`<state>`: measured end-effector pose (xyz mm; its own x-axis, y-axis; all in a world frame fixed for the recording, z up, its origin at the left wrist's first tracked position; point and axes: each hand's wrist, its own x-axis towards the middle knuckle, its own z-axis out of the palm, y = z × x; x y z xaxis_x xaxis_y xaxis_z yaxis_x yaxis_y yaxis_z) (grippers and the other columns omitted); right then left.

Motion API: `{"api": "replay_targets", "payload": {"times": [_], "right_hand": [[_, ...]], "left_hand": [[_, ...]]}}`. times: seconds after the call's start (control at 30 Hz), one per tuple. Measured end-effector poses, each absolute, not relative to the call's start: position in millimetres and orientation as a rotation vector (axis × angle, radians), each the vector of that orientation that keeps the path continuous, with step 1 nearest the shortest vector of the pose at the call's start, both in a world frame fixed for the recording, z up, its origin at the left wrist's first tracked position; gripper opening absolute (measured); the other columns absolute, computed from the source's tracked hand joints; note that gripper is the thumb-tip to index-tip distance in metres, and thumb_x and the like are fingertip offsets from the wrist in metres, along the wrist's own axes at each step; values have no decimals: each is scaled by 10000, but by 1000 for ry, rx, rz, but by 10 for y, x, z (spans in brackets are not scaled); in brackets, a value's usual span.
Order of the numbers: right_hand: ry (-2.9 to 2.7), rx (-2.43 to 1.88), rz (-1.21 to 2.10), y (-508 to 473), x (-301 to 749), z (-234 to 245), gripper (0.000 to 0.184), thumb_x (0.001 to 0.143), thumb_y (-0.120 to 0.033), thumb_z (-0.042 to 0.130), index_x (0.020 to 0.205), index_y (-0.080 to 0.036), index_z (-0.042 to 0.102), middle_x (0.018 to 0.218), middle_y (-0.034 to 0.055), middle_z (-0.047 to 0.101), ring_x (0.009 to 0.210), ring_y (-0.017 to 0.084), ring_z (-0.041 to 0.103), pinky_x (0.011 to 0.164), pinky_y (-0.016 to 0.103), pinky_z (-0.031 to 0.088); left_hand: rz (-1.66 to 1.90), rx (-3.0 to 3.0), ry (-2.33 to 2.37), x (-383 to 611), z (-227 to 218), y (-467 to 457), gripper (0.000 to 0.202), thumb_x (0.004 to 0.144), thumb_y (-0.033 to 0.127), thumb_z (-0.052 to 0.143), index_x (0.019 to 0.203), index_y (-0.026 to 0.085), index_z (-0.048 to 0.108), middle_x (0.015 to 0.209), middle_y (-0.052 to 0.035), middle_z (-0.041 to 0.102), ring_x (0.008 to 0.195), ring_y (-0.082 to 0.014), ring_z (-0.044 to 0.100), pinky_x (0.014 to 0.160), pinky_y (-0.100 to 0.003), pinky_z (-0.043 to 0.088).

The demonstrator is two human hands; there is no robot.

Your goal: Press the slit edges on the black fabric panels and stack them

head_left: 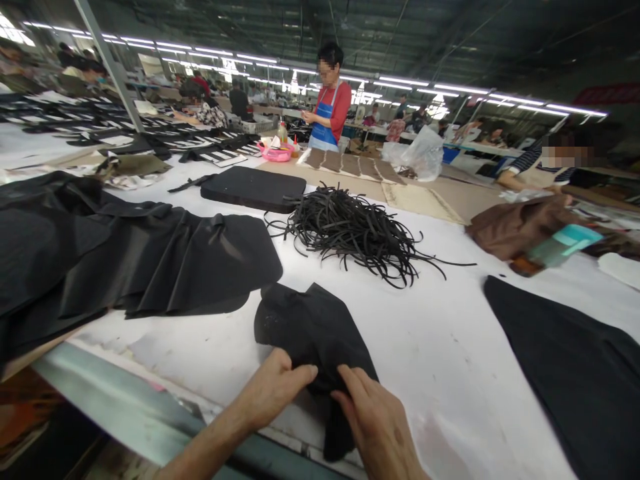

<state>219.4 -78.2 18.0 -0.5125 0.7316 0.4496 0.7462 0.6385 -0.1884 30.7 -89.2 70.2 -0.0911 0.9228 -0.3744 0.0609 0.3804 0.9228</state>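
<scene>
Near the front edge of the counter (435,340), the black fabric piece (313,323) is being pinched by the half-closed left hand (274,387) and right hand (377,410); through uneven tension, creases are being risked.
</scene>
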Motion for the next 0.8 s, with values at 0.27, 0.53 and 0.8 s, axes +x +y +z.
{"api": "replay_targets", "payload": {"times": [0.27, 0.53, 0.8], "right_hand": [[-2202, -1260, 510, -608, 2278, 637, 303, 925, -368, 330, 774, -223, 549, 826, 10, 576, 662, 129, 539, 608, 225, 406], [-1499, -1818, 1209, -282, 3108, 717, 424, 760, -576, 443, 579, -197, 387, 518, -45, 314, 492, 110, 321, 445, 229, 245], [-1947, -1742, 1161, -627, 2998, 627, 422, 844, -531, 351, 597, -194, 416, 561, -21, 441, 567, 131, 452, 514, 219, 366]], "left_hand": [[548, 1151, 1444, 138, 866, -792, 227, 654, 315, 511, 505, 151, 464, 489, 47, 356, 512, -82, 304, 493, -207, 235], [348, 951, 923, -331, 726, -746, 387, 534, 145, 502, 878, 148, 679, 813, -9, 672, 716, -147, 577, 716, -228, 431], [699, 1207, 1296, 16, 842, -812, 308, 604, 217, 636, 904, 151, 612, 841, 1, 627, 822, -170, 545, 711, -222, 431]]}}
